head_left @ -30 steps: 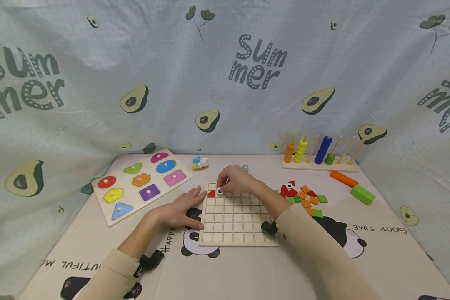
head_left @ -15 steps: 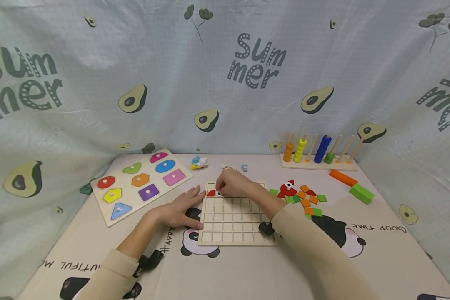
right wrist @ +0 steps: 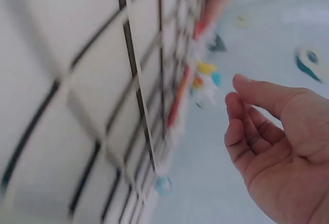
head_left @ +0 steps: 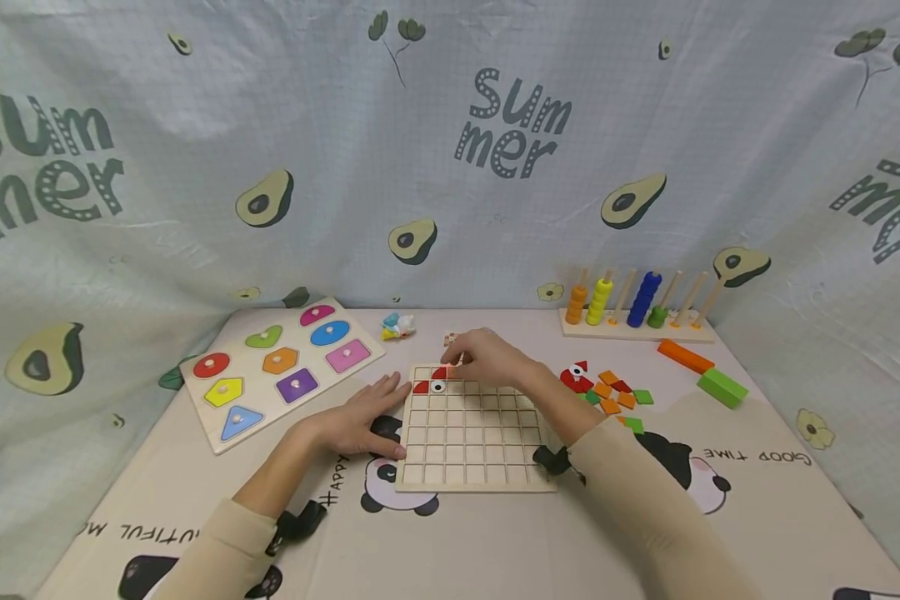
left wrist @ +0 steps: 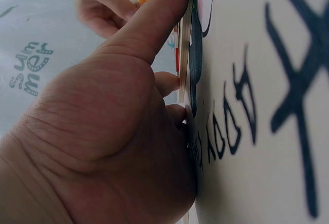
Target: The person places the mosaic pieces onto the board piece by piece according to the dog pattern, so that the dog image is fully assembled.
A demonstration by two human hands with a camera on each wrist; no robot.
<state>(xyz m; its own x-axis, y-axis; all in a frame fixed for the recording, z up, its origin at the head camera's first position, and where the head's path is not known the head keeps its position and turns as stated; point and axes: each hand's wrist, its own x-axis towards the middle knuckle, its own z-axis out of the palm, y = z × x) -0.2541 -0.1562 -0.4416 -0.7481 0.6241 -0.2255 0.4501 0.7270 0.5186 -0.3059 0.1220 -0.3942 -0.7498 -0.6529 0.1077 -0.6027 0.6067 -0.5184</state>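
Observation:
My left hand point(head_left: 363, 419) lies along the left edge of a wooden grid board point(head_left: 459, 454), its thumb and fingertips touching that edge. Over the board's top rows hovers my right hand point(head_left: 487, 360). In the right wrist view the fingers point(right wrist: 237, 131) are loosely bent, with nothing between them and the thumb. At the board's upper left sit a red tile point(head_left: 421, 387), a white eye tile point(head_left: 438, 387) and a second red tile point(head_left: 439, 373) above it. An orange-red tile point(head_left: 452, 372) shows beside the right fingertips, partly hidden.
Loose orange, green and red tiles point(head_left: 609, 407) lie right of the board, near a red eye piece point(head_left: 576, 377). A shape puzzle point(head_left: 255, 383) stands left. Behind are a bead stacker point(head_left: 637, 332) and small figures point(head_left: 398, 326). Orange point(head_left: 686, 357) and green blocks point(head_left: 723, 388) lie far right.
My right hand has left the white eye tile and shifted up and right, uncovering it and the red tiles above. The left hand has stayed in place.

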